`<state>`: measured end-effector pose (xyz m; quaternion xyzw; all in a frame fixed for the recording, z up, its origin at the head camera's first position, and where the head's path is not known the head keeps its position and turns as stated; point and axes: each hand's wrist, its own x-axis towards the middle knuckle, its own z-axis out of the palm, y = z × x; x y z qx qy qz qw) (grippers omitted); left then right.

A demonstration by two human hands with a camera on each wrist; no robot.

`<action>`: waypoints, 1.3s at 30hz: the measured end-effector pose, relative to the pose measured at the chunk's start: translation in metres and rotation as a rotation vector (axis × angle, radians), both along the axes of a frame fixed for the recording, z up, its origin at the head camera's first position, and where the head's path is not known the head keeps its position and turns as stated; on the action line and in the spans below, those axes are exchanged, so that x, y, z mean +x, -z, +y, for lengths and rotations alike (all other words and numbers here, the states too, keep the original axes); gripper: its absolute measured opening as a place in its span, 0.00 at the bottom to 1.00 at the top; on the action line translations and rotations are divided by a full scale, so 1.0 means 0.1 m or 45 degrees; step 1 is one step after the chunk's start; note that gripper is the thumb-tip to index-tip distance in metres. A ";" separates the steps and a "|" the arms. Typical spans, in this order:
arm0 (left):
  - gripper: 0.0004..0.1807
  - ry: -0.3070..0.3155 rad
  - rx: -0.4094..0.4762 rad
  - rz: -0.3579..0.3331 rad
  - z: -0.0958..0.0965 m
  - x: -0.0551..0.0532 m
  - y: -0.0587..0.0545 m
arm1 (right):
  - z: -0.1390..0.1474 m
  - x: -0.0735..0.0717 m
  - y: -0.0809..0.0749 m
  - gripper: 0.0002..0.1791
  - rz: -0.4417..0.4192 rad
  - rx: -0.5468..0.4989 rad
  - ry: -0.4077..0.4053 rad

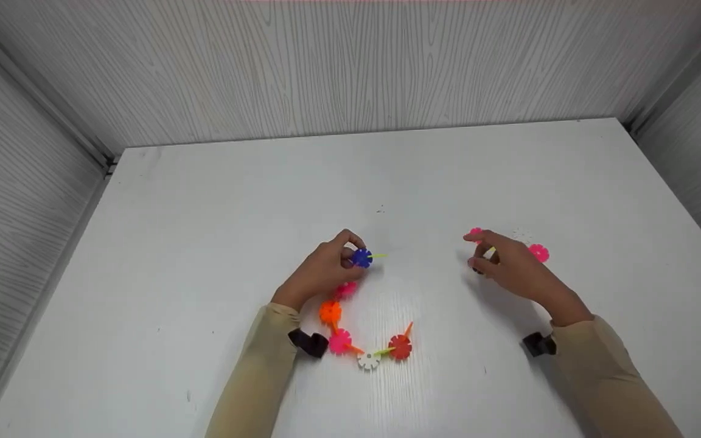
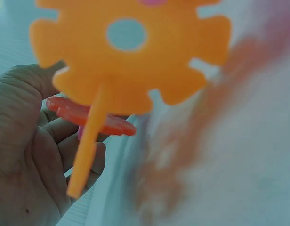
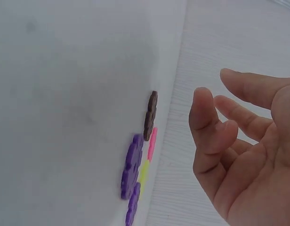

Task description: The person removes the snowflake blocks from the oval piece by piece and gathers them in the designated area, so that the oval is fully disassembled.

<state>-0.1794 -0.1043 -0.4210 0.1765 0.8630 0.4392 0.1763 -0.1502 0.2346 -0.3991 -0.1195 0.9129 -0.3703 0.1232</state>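
Note:
My left hand (image 1: 324, 269) pinches a blue notched disc (image 1: 362, 258) between thumb and fingers, with a yellow-green disc (image 1: 379, 255) standing edge-on at its right side. Below it a curved chain of linked notched discs runs past a pink one (image 1: 347, 289), an orange one (image 1: 330, 312) and a white one (image 1: 367, 362) to a red one (image 1: 400, 348). An orange disc (image 2: 178, 42) fills much of the left wrist view, hiding part of that hand. My right hand (image 1: 518, 271) hovers over loose discs, fingers bent and spread, holding nothing.
Near the right hand lie pink discs (image 1: 538, 253) and a white one (image 1: 522, 234). The right wrist view shows purple (image 3: 131, 169), brown (image 3: 150, 115), pink (image 3: 152, 143) and yellow (image 3: 144, 174) discs on the white tabletop (image 1: 235, 201). Wood-grain panels (image 1: 350, 67) border the table.

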 end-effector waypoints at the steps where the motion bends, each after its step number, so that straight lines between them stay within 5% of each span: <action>1: 0.20 0.003 0.004 0.003 0.00 0.00 -0.01 | -0.02 -0.01 0.00 0.24 0.001 -0.012 -0.004; 17: 0.20 0.076 0.023 0.091 0.08 0.05 0.00 | -0.60 -0.09 0.02 0.23 0.059 -0.052 -0.034; 39: 0.19 0.029 0.008 0.074 0.13 0.06 -0.01 | -1.06 -0.10 0.00 0.08 0.133 -0.075 -0.155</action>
